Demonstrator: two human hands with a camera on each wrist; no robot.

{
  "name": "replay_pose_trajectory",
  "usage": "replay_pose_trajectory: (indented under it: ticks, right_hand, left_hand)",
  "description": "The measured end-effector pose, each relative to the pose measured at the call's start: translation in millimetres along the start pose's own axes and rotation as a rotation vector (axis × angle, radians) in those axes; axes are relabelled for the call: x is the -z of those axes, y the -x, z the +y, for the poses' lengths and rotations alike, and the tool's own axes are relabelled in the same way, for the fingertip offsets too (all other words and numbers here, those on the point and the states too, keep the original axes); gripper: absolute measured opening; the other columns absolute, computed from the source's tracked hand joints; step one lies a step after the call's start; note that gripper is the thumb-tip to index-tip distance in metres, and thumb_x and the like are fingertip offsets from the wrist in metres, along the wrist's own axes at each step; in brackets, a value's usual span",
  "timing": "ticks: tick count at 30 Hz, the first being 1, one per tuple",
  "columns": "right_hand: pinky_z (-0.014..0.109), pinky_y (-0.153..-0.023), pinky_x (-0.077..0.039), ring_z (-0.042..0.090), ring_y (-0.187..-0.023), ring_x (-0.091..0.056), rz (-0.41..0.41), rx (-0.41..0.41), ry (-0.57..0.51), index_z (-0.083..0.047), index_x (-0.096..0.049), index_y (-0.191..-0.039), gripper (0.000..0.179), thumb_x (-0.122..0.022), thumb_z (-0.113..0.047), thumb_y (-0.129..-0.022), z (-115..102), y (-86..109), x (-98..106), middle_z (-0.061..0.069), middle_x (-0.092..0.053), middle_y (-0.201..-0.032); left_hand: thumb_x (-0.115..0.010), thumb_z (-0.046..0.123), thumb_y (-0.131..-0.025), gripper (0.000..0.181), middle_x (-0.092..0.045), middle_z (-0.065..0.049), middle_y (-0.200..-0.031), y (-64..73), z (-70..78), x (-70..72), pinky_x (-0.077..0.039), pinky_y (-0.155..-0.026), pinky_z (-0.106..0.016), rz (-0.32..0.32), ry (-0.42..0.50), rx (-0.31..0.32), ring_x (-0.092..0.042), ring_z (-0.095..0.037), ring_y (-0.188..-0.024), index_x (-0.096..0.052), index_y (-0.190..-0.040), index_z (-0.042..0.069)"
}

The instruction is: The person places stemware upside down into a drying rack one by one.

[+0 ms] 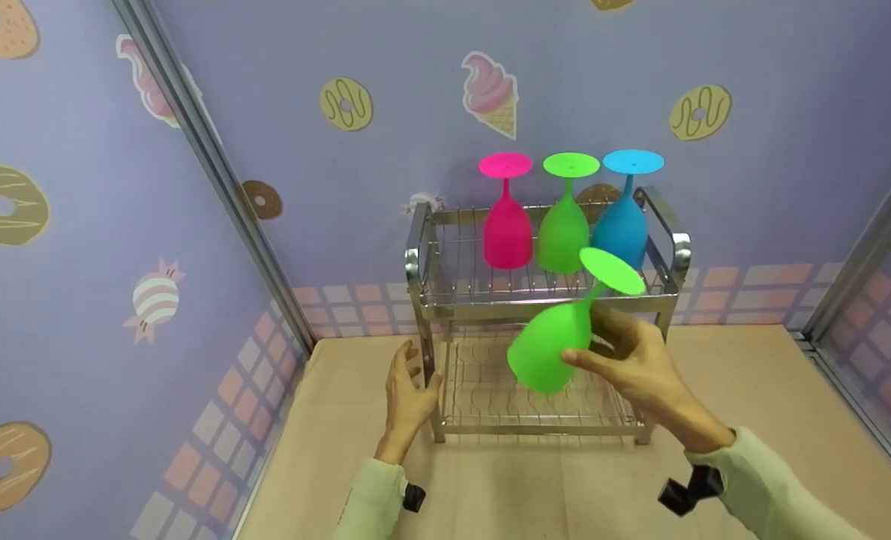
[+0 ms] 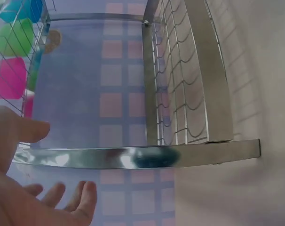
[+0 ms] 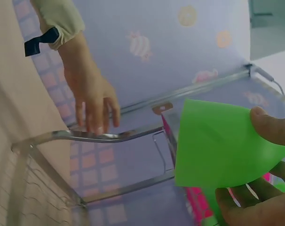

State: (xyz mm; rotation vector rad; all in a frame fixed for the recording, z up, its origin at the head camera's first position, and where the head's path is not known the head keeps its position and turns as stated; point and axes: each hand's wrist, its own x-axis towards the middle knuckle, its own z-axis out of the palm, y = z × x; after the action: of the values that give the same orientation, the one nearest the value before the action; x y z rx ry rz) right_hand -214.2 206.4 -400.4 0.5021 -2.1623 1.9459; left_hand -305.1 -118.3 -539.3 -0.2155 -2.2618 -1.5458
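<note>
My right hand [image 1: 644,367] grips a bright green goblet [image 1: 550,349] by its bowl, thumb on the near side and fingers behind. The goblet is tilted, foot up and to the right, rim down and to the left, in front of the metal rack [image 1: 543,309]. In the right wrist view the bowl of this green goblet [image 3: 217,146] fills the middle. My left hand [image 1: 410,397] is beside the rack's left front post, fingers apart and holding nothing. Upside down on the top shelf stand a pink goblet [image 1: 508,234], another green goblet [image 1: 563,236] and a blue goblet [image 1: 620,225].
The rack has a lower wire shelf [image 1: 535,382] and raised side handles [image 1: 682,251]. It stands on a beige surface [image 1: 505,487] near a purple patterned back wall [image 1: 408,90]. Metal wall posts [image 1: 205,165] rise at the left and right corners.
</note>
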Motion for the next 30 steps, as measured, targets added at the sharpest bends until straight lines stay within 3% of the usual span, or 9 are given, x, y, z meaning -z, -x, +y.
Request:
replay_pose_trajectory:
  ticks: [4,8,13,18,24,30]
  right_hand:
    - [0.032,-0.106,-0.058,0.027,-0.132,-0.068,-0.056,0.046,0.052,0.000,-0.051,-0.154,0.072,-0.085,-0.006,-0.091,-22,-19.5,-4,0.017,-0.065,-0.147]
    - [0.035,-0.106,-0.059,0.033,-0.132,-0.067,-0.099,0.077,0.090,-0.002,-0.054,-0.153,0.070,-0.086,-0.006,-0.090,-47,-38.6,-8,0.015,-0.066,-0.146]
    - [0.041,-0.108,-0.058,0.032,-0.132,-0.067,-0.134,0.104,0.152,-0.001,-0.056,-0.151,0.068,-0.086,-0.006,-0.090,-77,-63.9,-8,0.015,-0.066,-0.146]
    - [0.038,-0.106,-0.059,0.032,-0.133,-0.066,-0.176,0.100,0.172,-0.004,-0.057,-0.152,0.068,-0.086,-0.009,-0.091,-100,-88.2,-9,0.014,-0.065,-0.147]
    - [0.044,-0.107,-0.060,0.032,-0.134,-0.065,-0.184,0.079,0.231,-0.010,-0.059,-0.151,0.068,-0.088,-0.013,-0.090,-117,-119.9,-26,0.010,-0.066,-0.147]
    - [0.045,-0.111,-0.057,0.031,-0.137,-0.064,-0.168,0.060,0.287,-0.007,-0.055,-0.155,0.073,-0.088,-0.012,-0.090,-111,-154.8,-50,0.012,-0.066,-0.147]
  left_hand:
    - [-0.069,-0.011,-0.093,0.058,-0.063,-0.033,-0.136,-3.9,-10.1,-1.7,-0.061,-0.098,-0.060,-0.045,-0.024,-0.018,-0.068,-0.052,-0.118,-0.051,-0.148,-0.007]
    - [-0.064,-0.016,-0.095,0.049,-0.070,-0.031,-0.124,-5.9,-16.1,-0.3,-0.065,-0.093,-0.053,-0.043,-0.058,-0.045,-0.071,-0.047,-0.114,-0.057,-0.142,-0.006]
    - [-0.065,-0.014,-0.097,0.044,-0.071,-0.027,-0.120,-6.8,-17.1,4.2,-0.065,-0.093,-0.052,-0.063,-0.086,0.002,-0.073,-0.044,-0.112,-0.060,-0.139,-0.004]
    - [-0.067,-0.008,-0.098,0.042,-0.071,-0.026,-0.122,-7.8,-14.4,3.1,-0.065,-0.092,-0.052,-0.082,-0.110,0.050,-0.074,-0.043,-0.110,-0.060,-0.139,-0.001]
    - [-0.067,-0.009,-0.098,0.040,-0.073,-0.021,-0.117,-8.4,-12.8,-0.5,-0.067,-0.088,-0.048,-0.077,-0.133,0.051,-0.075,-0.038,-0.105,-0.062,-0.136,0.001]
    - [-0.067,-0.009,-0.098,0.036,-0.073,-0.021,-0.115,-7.3,-15.8,-2.5,-0.067,-0.085,-0.046,-0.072,-0.153,0.052,-0.076,-0.036,-0.102,-0.062,-0.133,0.002]
